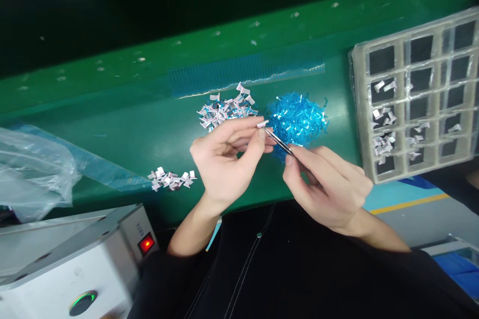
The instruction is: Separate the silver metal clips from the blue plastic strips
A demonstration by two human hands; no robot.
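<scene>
Left hand [220,159] has its grip pinched on a small white piece [262,123], thumb and forefinger at its end, held above the green desk [123,124]. Right hand [329,184] has its grip clenched on thin metal tweezers [279,143]; the tips meet the white piece right at the left fingertips. Both hands are just in front of a heap of blue film strips [297,119]. Just left of that heap is a pile of white pieces with blue film [226,107], and a smaller pile of bare white pieces [171,179] lies near the desk's front edge, left of the left wrist. Compartment tray [415,94] at right, a few white pieces in several of its cells. Clear plastic bag [33,174] far left; white machine with a red lit switch [146,244] bottom left.
</scene>
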